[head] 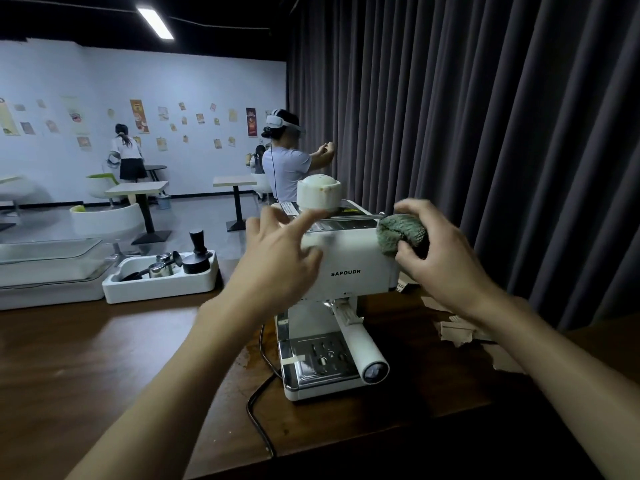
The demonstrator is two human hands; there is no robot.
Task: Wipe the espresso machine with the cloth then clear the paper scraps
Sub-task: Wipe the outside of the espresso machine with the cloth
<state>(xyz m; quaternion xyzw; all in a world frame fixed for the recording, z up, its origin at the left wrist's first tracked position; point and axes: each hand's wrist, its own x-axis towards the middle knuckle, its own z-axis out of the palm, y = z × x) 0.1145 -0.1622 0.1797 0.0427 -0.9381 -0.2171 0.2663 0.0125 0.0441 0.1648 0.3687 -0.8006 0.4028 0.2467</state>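
A white espresso machine (346, 268) marked SAPOUDR stands on the brown wooden table, its portafilter handle (363, 344) pointing toward me. My right hand (440, 251) grips a bunched grey-green cloth (401, 233) against the machine's upper right corner. My left hand (277, 258) hovers with spread fingers at the machine's upper left front, fingertips near its top edge. Torn brown paper scraps (457, 332) lie on the table to the right of the machine, partly hidden by my right forearm.
A black power cord (258, 403) runs from the machine over the table's front edge. A white tray (162, 282) with a tamper and metal jugs sits at the left, beside a glass display case (48, 261). Dark curtains hang behind. People stand among café tables beyond.
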